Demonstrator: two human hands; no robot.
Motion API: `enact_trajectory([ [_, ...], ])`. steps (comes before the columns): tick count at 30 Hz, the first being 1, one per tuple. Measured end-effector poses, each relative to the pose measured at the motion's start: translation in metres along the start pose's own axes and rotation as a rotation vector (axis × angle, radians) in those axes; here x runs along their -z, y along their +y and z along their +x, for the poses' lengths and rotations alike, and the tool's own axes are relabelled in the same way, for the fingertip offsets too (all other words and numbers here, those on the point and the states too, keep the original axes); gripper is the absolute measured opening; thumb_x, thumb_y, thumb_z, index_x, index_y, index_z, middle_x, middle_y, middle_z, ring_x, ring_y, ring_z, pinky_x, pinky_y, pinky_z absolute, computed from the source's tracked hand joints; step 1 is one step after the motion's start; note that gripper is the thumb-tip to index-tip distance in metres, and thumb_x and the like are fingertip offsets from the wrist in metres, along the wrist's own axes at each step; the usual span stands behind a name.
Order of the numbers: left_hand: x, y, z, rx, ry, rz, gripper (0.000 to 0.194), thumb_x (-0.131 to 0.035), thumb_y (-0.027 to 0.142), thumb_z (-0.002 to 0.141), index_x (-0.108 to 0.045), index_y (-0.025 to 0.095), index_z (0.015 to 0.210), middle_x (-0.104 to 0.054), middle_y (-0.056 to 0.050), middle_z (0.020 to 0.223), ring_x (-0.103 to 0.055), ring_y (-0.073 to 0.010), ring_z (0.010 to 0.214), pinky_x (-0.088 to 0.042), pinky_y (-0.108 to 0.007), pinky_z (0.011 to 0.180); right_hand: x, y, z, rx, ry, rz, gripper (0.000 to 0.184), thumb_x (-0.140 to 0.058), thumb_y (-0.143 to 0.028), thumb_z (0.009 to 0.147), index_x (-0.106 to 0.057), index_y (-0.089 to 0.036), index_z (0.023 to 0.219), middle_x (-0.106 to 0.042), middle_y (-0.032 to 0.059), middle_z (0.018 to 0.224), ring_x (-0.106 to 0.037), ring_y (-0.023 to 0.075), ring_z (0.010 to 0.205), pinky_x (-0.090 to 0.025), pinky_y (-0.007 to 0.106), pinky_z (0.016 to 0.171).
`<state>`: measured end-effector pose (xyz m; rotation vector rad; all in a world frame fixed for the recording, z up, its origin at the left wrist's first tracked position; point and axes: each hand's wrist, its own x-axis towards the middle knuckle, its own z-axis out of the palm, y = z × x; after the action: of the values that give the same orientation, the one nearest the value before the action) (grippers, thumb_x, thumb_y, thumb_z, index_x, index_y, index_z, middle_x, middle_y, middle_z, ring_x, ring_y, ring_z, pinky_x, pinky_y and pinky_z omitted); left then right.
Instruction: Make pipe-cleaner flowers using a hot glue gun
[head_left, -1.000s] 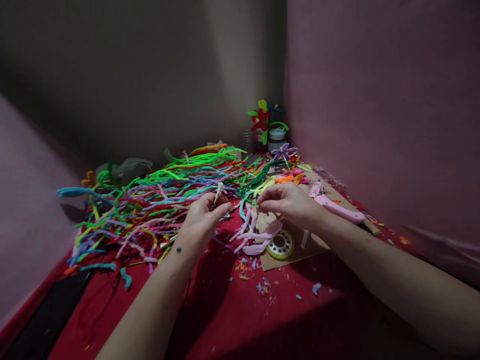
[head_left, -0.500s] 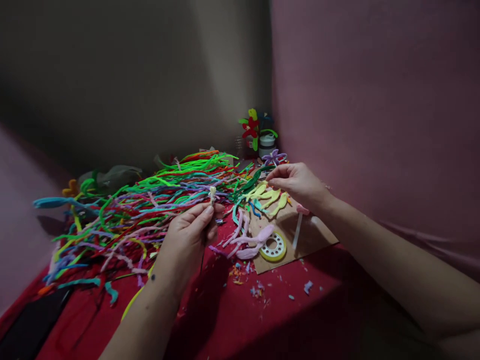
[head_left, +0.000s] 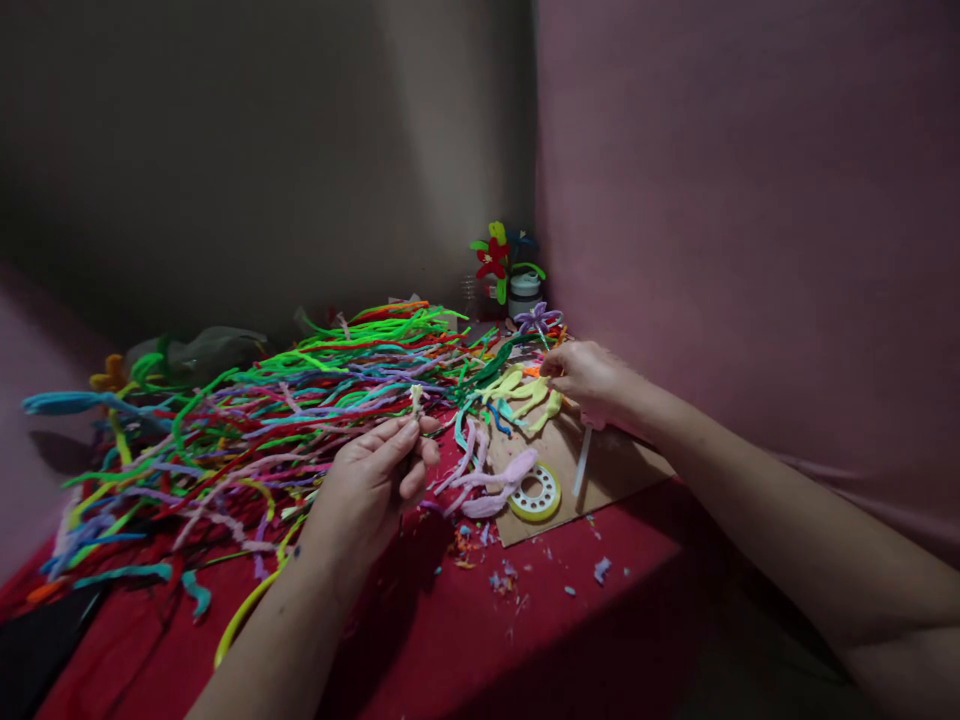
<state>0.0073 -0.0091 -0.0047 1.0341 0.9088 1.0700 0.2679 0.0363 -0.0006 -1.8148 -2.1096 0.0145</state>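
Between the thumb and fingers of my left hand [head_left: 379,465] stands a small cream stamen bunch [head_left: 416,402], its tip pointing up. My right hand [head_left: 589,378] is closed, with the fingertips together above the far side of a piece of cardboard [head_left: 630,470]; what they hold, if anything, I cannot make out. Close by lie yellow pipe-cleaner petals [head_left: 531,395] and a purple pipe-cleaner flower [head_left: 538,318]. Pale lilac petals [head_left: 510,475] rest against a yellow-rimmed roll of tape [head_left: 535,493]. A whitish stick [head_left: 582,462] lies on the cardboard below my right hand.
A big heap of coloured pipe cleaners [head_left: 300,430] covers the left of the red tablecloth [head_left: 525,640]. At the back corner, a red flower [head_left: 492,258] stands beside a lidded jar [head_left: 525,292]. Fluffy scraps [head_left: 504,578] lie in front. Walls close in behind and to the right.
My right hand has lowered slightly, its fingers now more curled and closer to the cardboard. My left hand still holds the stamen bunch. The whole view has shifted a little.
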Motion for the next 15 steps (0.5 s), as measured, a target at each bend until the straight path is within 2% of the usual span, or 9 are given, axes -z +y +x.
enact_trajectory([
  [3, 0.0, -0.002, 0.001, 0.011, -0.009, 0.005, 0.016, -0.062, 0.021, 0.073, -0.063, 0.011, 0.086, -0.057, 0.0, 0.061, -0.034, -0.0015, 0.037, -0.022, -0.014, 0.036, -0.008, 0.003, 0.009, -0.02, -0.009, -0.056, 0.027, -0.052, -0.006, 0.067, -0.07, -0.016, 0.084, -0.068, 0.0123, 0.083, -0.059, 0.0199, 0.072, -0.034, 0.027, 0.057],
  [5, 0.0, -0.003, 0.001, 0.009, -0.013, 0.013, 0.015, -0.061, 0.021, 0.075, -0.063, 0.011, 0.086, -0.057, 0.0, 0.061, -0.034, -0.0015, 0.038, -0.022, -0.014, 0.036, -0.014, 0.005, 0.014, -0.045, -0.028, -0.066, 0.021, -0.055, -0.006, 0.066, -0.07, -0.013, 0.077, -0.067, 0.0145, 0.078, -0.059, 0.0207, 0.07, -0.033, 0.027, 0.056],
  [8, 0.001, -0.004, 0.002, 0.014, -0.022, 0.001, 0.015, -0.06, 0.022, 0.077, -0.063, 0.011, 0.087, -0.056, 0.001, 0.061, -0.033, -0.0011, 0.038, -0.022, -0.013, 0.036, -0.019, 0.009, 0.021, -0.073, -0.048, -0.037, 0.012, -0.058, -0.006, 0.064, -0.069, -0.013, 0.065, -0.065, 0.0132, 0.065, -0.059, 0.02, 0.063, -0.034, 0.027, 0.054],
  [13, 0.005, -0.003, 0.003, 0.078, -0.054, -0.068, 0.017, -0.061, 0.023, 0.076, -0.062, 0.011, 0.088, -0.053, 0.003, 0.061, -0.026, 0.0007, 0.035, -0.02, -0.013, 0.033, -0.006, 0.014, 0.019, -0.066, 0.053, 0.085, 0.018, -0.055, -0.009, 0.071, -0.07, -0.015, 0.076, -0.067, 0.0067, 0.072, -0.059, 0.0156, 0.066, -0.039, 0.025, 0.058],
  [15, 0.004, -0.003, 0.002, 0.113, -0.067, -0.096, 0.018, -0.064, 0.022, 0.074, -0.062, 0.011, 0.087, -0.052, 0.003, 0.061, -0.025, 0.0015, 0.035, -0.019, -0.012, 0.033, 0.003, 0.01, 0.012, -0.078, 0.122, 0.229, 0.017, -0.055, -0.01, 0.071, -0.069, -0.015, 0.079, -0.067, 0.0042, 0.071, -0.059, 0.0137, 0.065, -0.041, 0.024, 0.06],
])
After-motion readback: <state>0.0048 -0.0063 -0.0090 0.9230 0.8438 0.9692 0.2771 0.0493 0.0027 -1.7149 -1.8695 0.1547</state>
